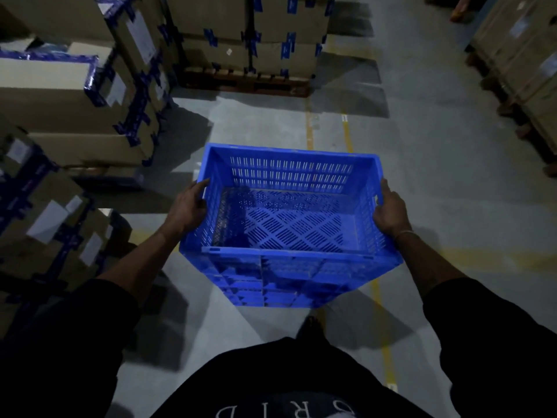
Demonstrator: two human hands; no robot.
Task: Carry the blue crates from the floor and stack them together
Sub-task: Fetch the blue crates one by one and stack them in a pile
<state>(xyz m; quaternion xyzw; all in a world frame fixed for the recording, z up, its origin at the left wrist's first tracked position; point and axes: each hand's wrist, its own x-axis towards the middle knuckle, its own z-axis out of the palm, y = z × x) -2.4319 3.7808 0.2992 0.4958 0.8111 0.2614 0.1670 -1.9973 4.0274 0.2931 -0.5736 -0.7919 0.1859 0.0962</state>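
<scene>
An empty blue crate [289, 257] with slotted walls and a perforated floor is held in front of my body, above the grey floor. My left hand [188, 208] grips its left wall near the rim, thumb along the top edge and fingers curled round the side. On the opposite wall my right hand [388, 211] grips in the same way, a thin bracelet on that wrist. The crate is level, its long side facing me. No other blue crate shows in this view.
Stacks of cardboard boxes [75, 95] with blue tape line the left side. More boxes on a wooden pallet [247, 82] stand straight ahead, and wrapped pallets [524, 55] at the right. A concrete aisle with yellow floor lines [348, 137] runs between them.
</scene>
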